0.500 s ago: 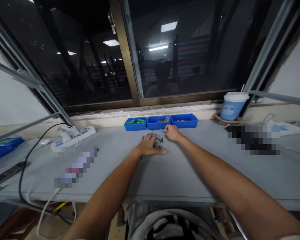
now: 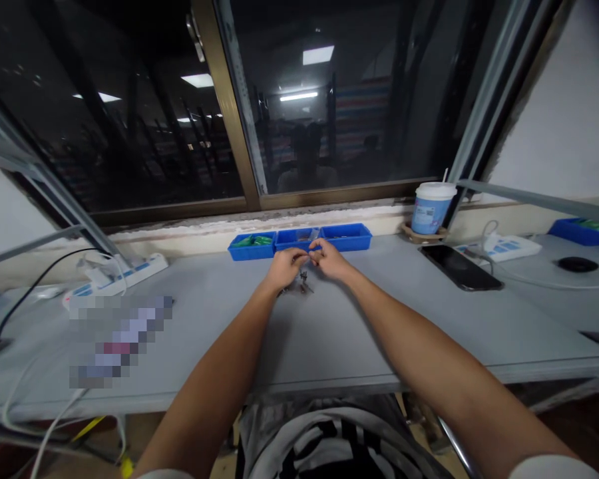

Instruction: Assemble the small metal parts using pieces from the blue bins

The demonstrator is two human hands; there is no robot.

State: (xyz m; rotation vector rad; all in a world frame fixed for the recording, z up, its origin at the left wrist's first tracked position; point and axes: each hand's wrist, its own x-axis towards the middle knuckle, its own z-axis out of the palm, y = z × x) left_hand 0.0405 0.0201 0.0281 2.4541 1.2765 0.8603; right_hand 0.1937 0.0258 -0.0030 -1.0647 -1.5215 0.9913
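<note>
I have both hands out over the grey table [image 2: 329, 332], raised just off its surface and brought close together in front of the row of blue trays. My left hand [image 2: 285, 265] has its fingers curled in toward the thumb, and my right hand [image 2: 331, 259] meets it fingertip to fingertip; something very small seems to be pinched between them, but it is too tiny for me to say what it is or which hand really has it. Directly below the hands, on the table, lies a little heap of small dark parts [image 2: 299, 286] on what looks like a clear plastic bag, just beside my left wrist.

Three trays stand side by side against the window sill: the left blue tray [image 2: 252, 247] holds green pieces, the middle blue tray [image 2: 295, 238] sits right behind my fingertips with contents I cannot make out, and the right blue tray [image 2: 347, 237] touches it.

To my left a white power strip [image 2: 114, 275] lies with a black cable [image 2: 10, 319] looping past it. To my right a black phone [image 2: 460, 267] lies flat on the table, with a lidded cup [image 2: 430, 207] behind it on the sill and a second power strip [image 2: 504, 247] near it. Another blue tray [image 2: 579, 230] sits at the far right.
</note>
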